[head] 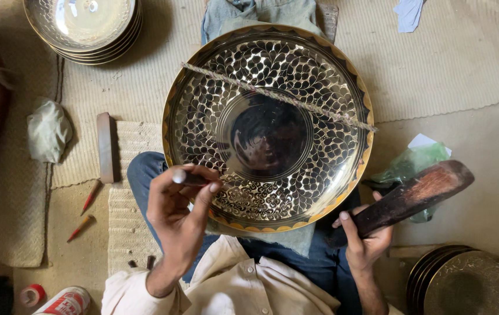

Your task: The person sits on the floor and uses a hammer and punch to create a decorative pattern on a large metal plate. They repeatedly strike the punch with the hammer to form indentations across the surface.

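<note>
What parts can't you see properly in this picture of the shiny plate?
- Head view: the tip of the small metal punch is hidden by the left hand.
- The stack of silver plates at the top left is cut off by the edge.
- The dark round metal plates at the bottom right are cut off too.
- The dark wooden mallet's handle end hides inside the right hand.

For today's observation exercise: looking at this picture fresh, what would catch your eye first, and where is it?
First, the large engraved brass plate at centre, resting on the person's lap, with a cord stretched across it. Next, the left hand holding a small metal punch at the plate's near rim, and the right hand gripping a dark wooden mallet at right.
</note>
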